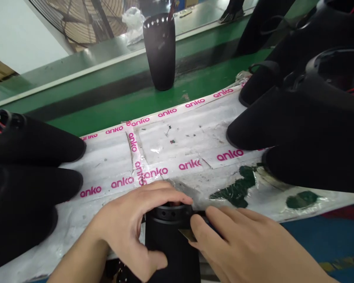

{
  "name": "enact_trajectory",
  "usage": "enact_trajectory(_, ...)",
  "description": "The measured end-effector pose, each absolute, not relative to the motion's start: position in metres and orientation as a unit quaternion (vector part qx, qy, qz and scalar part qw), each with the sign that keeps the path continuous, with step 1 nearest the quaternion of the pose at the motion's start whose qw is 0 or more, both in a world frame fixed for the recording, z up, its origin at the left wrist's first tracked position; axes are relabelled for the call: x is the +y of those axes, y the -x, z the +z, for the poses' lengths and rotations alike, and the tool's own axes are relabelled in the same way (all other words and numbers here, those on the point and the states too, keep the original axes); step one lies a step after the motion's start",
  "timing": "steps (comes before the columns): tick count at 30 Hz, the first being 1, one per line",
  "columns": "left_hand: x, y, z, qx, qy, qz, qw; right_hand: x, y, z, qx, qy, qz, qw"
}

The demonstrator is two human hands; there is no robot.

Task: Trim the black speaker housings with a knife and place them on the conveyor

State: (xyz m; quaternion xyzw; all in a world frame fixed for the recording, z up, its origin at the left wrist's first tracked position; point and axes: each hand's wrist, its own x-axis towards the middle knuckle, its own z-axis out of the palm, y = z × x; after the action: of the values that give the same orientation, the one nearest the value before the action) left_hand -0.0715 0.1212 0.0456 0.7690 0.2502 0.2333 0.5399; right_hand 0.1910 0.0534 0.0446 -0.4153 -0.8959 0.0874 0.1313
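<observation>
My left hand (129,226) curves around the top of a black tapered housing (172,251) at the bottom middle. Its fingers lie over the far rim and its thumb presses the near side. Small round holes run around the housing's collar, and something reddish shows inside. Against the collar's right side, my right hand (238,243) pinches a knife with a pointed metal blade (188,234). The tip lies at the housing's wall just below the collar; whether it touches is unclear. The knife's handle is mostly hidden by the fingers.
Similar black housings, some with red wires, lie at the left (47,139) and right (271,114). Another housing (161,55) stands on the green conveyor belt (112,106). Tape printed "anko" crosses the white work surface (177,139). A large fan (82,19) stands behind.
</observation>
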Motion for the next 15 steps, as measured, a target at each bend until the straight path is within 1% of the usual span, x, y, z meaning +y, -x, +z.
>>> enact_trajectory(5, 0.122, 0.069, 0.035, 0.234, -0.760, 0.267, 0.544, 0.061, -0.186, 0.051, -0.903, 0.407, 0.050, 0.129)
enact_trajectory(10, 0.118, 0.068, 0.032, 0.231, -0.753, 0.284, 0.547, 0.065, -0.179, 0.051, -0.903, 0.418, -0.040, 0.089)
enact_trajectory(15, 0.114, 0.067, 0.032, 0.234, -0.749, 0.296, 0.544, 0.064, -0.179, 0.051, -0.905, 0.415, -0.056, 0.072)
